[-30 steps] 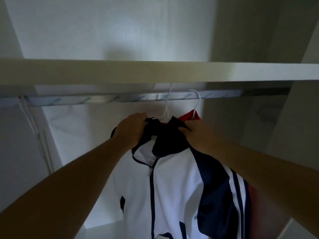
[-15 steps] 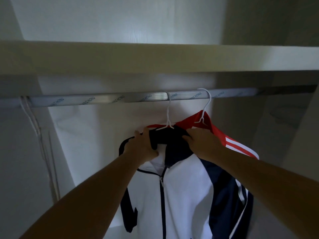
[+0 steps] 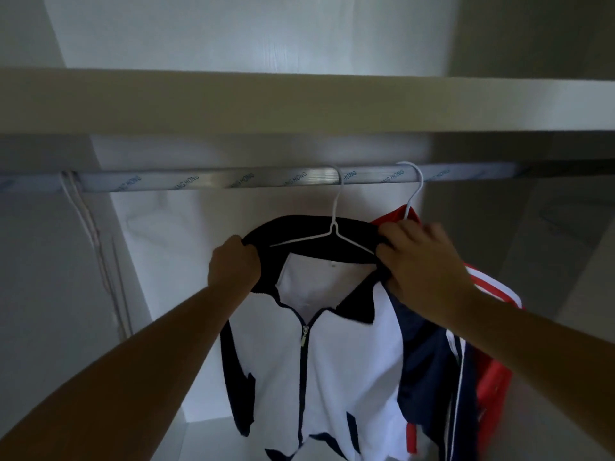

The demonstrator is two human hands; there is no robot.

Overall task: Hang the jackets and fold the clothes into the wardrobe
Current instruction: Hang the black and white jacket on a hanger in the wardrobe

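Head view. Step in hand: hanging a jacket. The white-and-navy jacket [image 3: 349, 361] hangs in the wardrobe on a white wire hanger [image 3: 332, 232], which is hooked over the rail [image 3: 199, 183]. The left hand [image 3: 233, 267] and right hand [image 3: 422, 261] each grip one end of the navy collar [image 3: 299, 227].

Judgement: the collar is being squared on the hanger. The next move calls for an even release, so the hook does not lift off.

A red jacket [image 3: 492, 377] hangs just beside it on the same rail. Shelf [image 3: 299, 104] above; pale back panel [image 3: 173, 261]; dim light.

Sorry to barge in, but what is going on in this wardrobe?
A person is hanging a white and navy jacket. Its white hanger is hooked over the rail, and the left hand and right hand each hold an end of the dark collar. A red jacket hangs on a second hanger just to the right.
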